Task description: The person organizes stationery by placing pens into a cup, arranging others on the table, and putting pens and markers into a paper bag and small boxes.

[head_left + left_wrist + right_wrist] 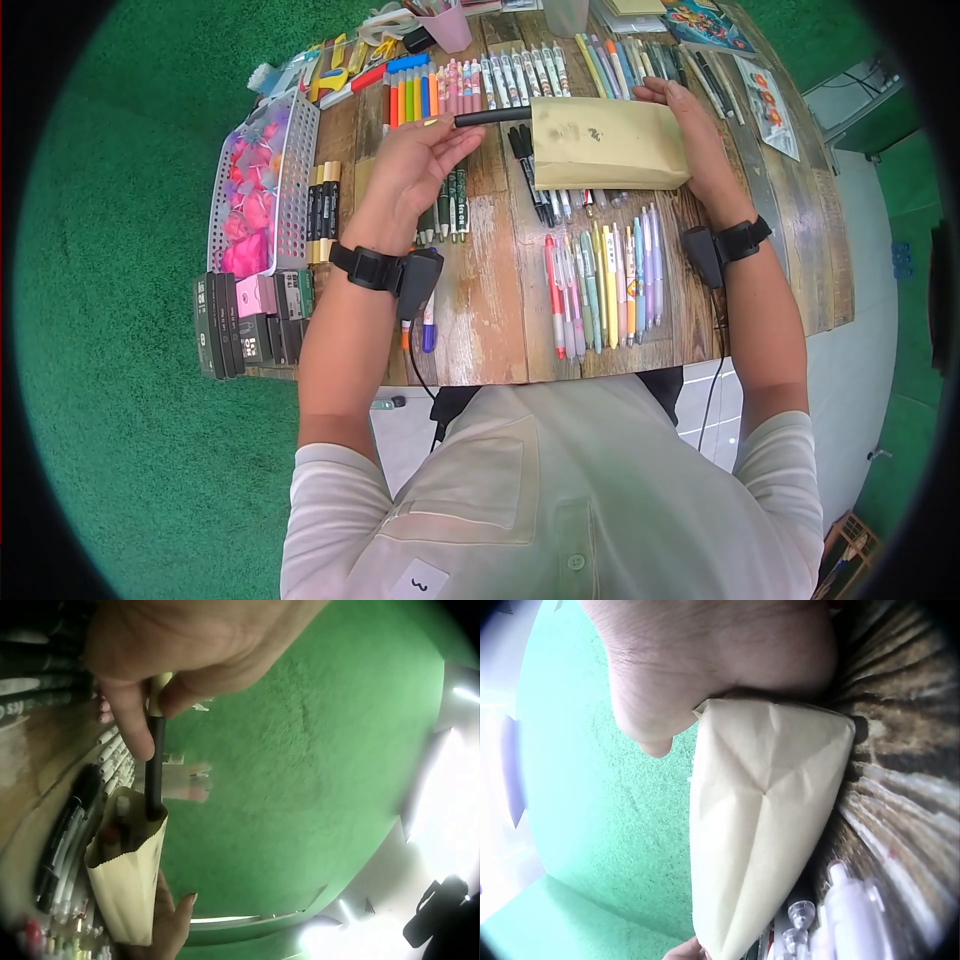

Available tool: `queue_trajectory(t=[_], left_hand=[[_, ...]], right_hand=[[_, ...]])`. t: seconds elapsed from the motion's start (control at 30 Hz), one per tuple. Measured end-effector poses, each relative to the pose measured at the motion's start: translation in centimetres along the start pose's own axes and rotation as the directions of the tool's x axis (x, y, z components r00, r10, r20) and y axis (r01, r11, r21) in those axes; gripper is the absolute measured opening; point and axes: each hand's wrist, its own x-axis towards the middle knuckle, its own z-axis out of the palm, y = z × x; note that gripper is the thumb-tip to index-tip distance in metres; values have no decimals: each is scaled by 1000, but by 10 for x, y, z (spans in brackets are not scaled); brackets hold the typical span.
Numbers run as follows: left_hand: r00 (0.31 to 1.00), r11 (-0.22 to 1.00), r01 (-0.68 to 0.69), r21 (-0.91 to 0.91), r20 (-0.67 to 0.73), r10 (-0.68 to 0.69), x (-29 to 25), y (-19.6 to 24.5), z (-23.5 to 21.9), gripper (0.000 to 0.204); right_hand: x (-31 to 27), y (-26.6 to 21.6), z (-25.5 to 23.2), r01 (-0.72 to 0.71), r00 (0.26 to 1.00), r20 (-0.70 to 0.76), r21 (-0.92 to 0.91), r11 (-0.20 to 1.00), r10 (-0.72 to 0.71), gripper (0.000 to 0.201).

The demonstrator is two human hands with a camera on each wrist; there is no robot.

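Observation:
My left hand (425,160) pinches a black marker (490,116) by its cream-coloured end between thumb and fingers. The marker's other end sits at the zigzag mouth of a tan paper bag (612,150). In the left wrist view, the marker (152,776) enters the bag (131,889) along one side of its opening, and other pens show inside. My right hand (697,140) rests against the bag's closed end, its fingers extended along the far side. In the right wrist view, the folded bottom of the bag (757,787) lies against the right palm.
Rows of pens (605,285) and coloured markers (410,95) cover the wooden table (490,290). Black pens (525,170) lie beside the bag's mouth. At the left stand a white perforated basket (292,180) of pink items and several dark boxes (220,325). A pink cup (447,30) stands behind.

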Motion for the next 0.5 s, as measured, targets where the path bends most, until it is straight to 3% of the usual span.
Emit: queue_trajectory(t=[0.5], left_hand=[[998, 998, 59, 6, -2, -59, -2, 7, -10, 22]], right_hand=[[2, 5, -4, 15, 1000, 15, -32, 999, -15, 69]])
